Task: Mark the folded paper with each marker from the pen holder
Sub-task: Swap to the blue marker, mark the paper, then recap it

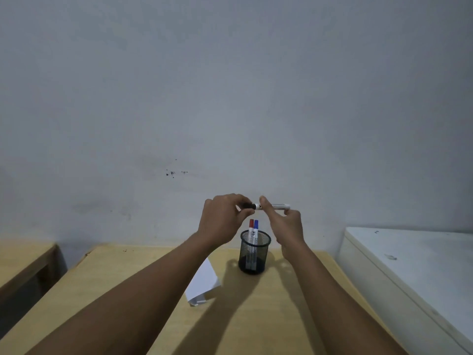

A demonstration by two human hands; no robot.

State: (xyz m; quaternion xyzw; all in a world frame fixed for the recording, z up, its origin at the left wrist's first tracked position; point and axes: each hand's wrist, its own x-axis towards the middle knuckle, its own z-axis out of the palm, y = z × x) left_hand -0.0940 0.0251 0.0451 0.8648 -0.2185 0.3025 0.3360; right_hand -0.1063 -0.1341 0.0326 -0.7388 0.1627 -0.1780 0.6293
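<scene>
Both hands are raised above the black mesh pen holder (pixel 255 254), holding a white marker with a black cap (pixel 279 207) level between them. My left hand (pixel 224 221) pinches the black cap end. The white barrel rests between the thumb and fingers of my right hand (pixel 286 228). Two markers stand upright in the holder, one with a red cap (pixel 251 223) and one with a blue cap (pixel 256 223). The folded white paper (pixel 204 281) lies on the wooden table (pixel 256 316), left of the holder and partly hidden by my left forearm.
A grey wall rises right behind the table. A white cabinet top (pixel 414 262) stands to the right, close to the table edge. Another wooden table (pixel 23 262) sits to the left across a gap.
</scene>
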